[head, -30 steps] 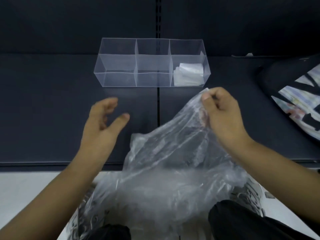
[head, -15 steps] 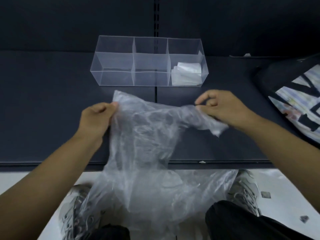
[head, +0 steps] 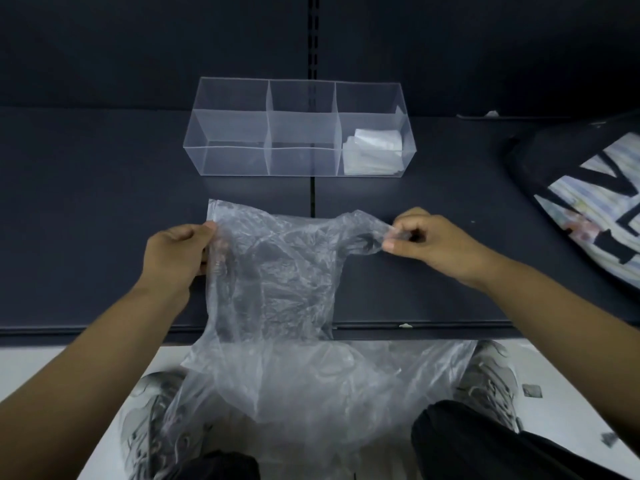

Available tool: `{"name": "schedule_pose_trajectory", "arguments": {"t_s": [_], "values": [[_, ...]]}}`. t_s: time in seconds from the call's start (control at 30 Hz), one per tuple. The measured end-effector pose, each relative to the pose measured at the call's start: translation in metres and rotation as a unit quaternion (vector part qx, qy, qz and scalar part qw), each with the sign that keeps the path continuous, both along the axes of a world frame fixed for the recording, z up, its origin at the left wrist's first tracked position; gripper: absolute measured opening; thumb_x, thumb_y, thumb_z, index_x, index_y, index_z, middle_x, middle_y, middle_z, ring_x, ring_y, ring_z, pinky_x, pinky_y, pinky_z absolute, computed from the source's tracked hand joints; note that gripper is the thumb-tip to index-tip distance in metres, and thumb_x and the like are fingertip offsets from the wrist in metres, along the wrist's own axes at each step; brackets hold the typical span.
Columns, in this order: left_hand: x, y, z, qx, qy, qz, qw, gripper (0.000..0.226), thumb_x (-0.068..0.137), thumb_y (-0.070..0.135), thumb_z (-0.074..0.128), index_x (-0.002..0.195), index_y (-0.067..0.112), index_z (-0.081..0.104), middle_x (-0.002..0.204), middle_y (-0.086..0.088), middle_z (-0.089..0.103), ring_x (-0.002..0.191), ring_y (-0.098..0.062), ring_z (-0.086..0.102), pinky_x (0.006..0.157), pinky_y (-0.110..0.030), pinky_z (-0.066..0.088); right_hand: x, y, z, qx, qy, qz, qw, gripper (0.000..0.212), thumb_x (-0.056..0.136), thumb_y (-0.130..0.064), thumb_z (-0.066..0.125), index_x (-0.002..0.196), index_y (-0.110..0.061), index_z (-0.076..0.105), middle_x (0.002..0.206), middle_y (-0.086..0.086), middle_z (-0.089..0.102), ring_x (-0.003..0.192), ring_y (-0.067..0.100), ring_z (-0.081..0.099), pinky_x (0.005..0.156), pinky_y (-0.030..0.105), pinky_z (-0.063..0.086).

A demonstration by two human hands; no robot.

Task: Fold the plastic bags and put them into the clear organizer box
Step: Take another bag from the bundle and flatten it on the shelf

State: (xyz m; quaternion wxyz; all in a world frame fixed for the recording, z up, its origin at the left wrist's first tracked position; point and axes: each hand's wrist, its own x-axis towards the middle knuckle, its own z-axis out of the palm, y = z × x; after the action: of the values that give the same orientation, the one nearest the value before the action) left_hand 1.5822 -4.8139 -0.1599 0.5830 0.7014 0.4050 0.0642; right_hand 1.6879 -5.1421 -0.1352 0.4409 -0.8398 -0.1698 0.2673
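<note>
Plastic bag (head: pixel 277 271) clear, crinkled, spread wide; left hand (head: pixel 176 251), right hand (head: pixel 433 242) pinching corners.

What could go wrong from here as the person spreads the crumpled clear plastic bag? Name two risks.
1. The crumpled clear plastic bag hangs over the edge of the dark shelf, so its weight may drag it down, skewing the fold.
2. The right hand pinches only a thin twisted corner, which might slip free.

Blk trousers (head: pixel 478 445), grey sneakers (head: pixel 493 379)
</note>
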Motion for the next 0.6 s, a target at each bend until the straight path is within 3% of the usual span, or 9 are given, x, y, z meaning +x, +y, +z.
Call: {"name": "schedule_pose_trajectory", "arguments": {"t_s": [0.1, 0.2, 0.37, 0.5, 0.6], "values": [[0.000, 0.006, 0.002, -0.016, 0.005, 0.007, 1.000, 0.021, 0.090, 0.029, 0.066, 0.073, 0.016, 0.066, 0.074, -0.006, 0.065, 0.060, -0.019, 0.059, 0.059, -0.031, 0.050, 0.009, -0.014, 0.010, 0.035, 0.043, -0.003, 0.998, 0.028, 0.085, -0.039, 0.061, 0.069, -0.016, 0.062, 0.084, -0.004, 0.055, 0.076, 0.005, 0.052, 0.078, 0.020, 0.040], [0.001, 0.006, 0.004, -0.043, 0.003, 0.001, 0.999, 0.021, 0.091, 0.026, 0.065, 0.073, 0.016, 0.066, 0.069, -0.002, 0.065, 0.052, -0.013, 0.061, 0.052, -0.025, 0.052, 0.021, -0.025, 0.019, 0.086, 0.098, -0.085, 0.988, 0.044, 0.078, -0.052, 0.058, 0.078, -0.007, 0.059, 0.070, 0.000, 0.058, 0.069, 0.008, 0.057, 0.066, 0.020, 0.045], [0.009, -0.002, 0.006, -0.055, -0.001, 0.010, 0.998, 0.025, 0.093, 0.022, 0.062, 0.070, 0.013, 0.061, 0.065, -0.003, 0.062, 0.041, -0.005, 0.059, 0.041, -0.017, 0.048, 0.039, -0.023, 0.010, 0.072, 0.048, -0.205, 0.975, 0.009, 0.084, -0.011, 0.071, 0.079, -0.015, 0.064, 0.057, -0.008, 0.065, 0.050, 0.002, 0.057, 0.050, 0.014, 0.045], [0.019, -0.011, 0.008, -0.058, 0.001, 0.015, 0.998, 0.024, 0.095, 0.023, 0.060, 0.074, 0.011, 0.059, 0.069, -0.004, 0.062, 0.043, -0.006, 0.061, 0.040, -0.016, 0.047, 0.054, -0.024, 0.005, 0.072, -0.023, -0.299, 0.951, 0.015, 0.083, -0.008, 0.071, 0.080, -0.018, 0.061, 0.063, -0.004, 0.064, 0.046, 0.000, 0.054, 0.050, 0.014, 0.044], [0.022, -0.015, 0.009, -0.092, 0.002, 0.028, 0.995, 0.021, 0.096, 0.028, 0.058, 0.082, 0.013, 0.062, 0.082, -0.004, 0.065, 0.063, -0.013, 0.065, 0.043, -0.017, 0.049, 0.055, -0.025, 0.003, 0.087, -0.083, -0.367, 0.922, 0.008, 0.089, -0.011, 0.065, 0.089, -0.016, 0.058, 0.077, 0.000, 0.063, 0.054, 0.001, 0.056, 0.058, 0.017, 0.046]]}}
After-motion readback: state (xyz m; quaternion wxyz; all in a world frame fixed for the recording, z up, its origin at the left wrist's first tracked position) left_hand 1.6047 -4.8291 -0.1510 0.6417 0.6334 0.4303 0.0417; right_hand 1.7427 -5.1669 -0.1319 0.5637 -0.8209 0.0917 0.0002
